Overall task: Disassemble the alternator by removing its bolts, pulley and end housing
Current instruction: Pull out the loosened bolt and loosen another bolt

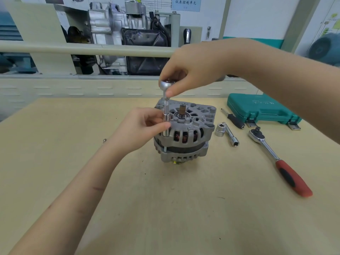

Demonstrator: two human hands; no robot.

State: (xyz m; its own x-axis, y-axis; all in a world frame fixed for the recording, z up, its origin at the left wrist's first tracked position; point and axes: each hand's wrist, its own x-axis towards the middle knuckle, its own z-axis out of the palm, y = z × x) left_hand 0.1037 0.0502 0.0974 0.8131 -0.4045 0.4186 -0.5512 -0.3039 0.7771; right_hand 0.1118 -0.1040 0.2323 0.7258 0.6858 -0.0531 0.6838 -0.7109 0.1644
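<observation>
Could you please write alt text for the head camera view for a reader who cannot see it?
Two bare hands work a socket driver standing upright on the alternator on a wooden table: the right hand holds its top, the left hand pinches its shaft. A ratchet, sockets and a green tool case lie to the right.

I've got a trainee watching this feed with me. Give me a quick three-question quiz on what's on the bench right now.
1. True or false: the alternator stands with its pulley facing down on the table.
2. Which hand grips the top of the upright socket driver? A) left hand B) right hand
3. Fill in: the red-handled ratchet lies to the alternator's ____.

Key: 1 true; 2 B; 3 right.
</observation>
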